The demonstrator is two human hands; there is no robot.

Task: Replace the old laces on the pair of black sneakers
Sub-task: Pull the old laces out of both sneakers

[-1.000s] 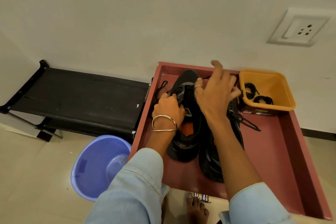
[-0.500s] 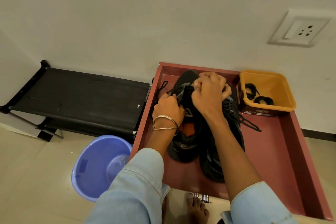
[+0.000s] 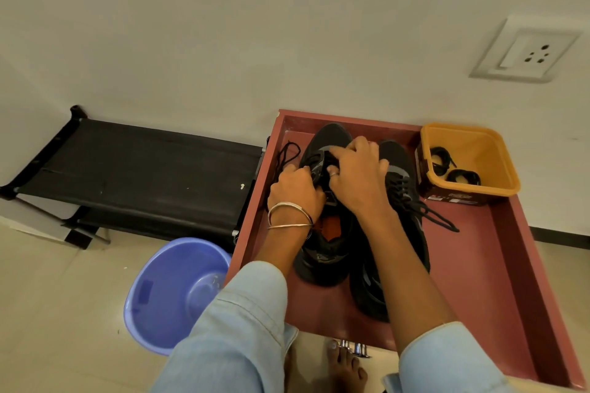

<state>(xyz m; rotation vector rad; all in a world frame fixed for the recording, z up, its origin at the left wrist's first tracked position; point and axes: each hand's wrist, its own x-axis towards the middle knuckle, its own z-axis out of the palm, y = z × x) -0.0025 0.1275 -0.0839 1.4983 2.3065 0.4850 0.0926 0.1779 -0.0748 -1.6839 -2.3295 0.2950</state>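
Head view, left to right: black rack (image 3: 134,166), purple tub (image 3: 174,293), then red tray (image 3: 472,258). Loose lace (image 3: 285,153) trails off left sneaker (image 3: 325,252); left hand (image 3: 295,191) closed on its eyelet side, right hand (image 3: 357,179) pinching at the tongue, exact hold hidden. Right sneaker (image 3: 402,188) fully laced. New laces (image 3: 453,169) untouched in yellow bin (image 3: 498,163). Early stage, both relacings left.

Sneakers (image 3: 332,233) in tray (image 3: 472,265) — tub (image 3: 498,163) right.
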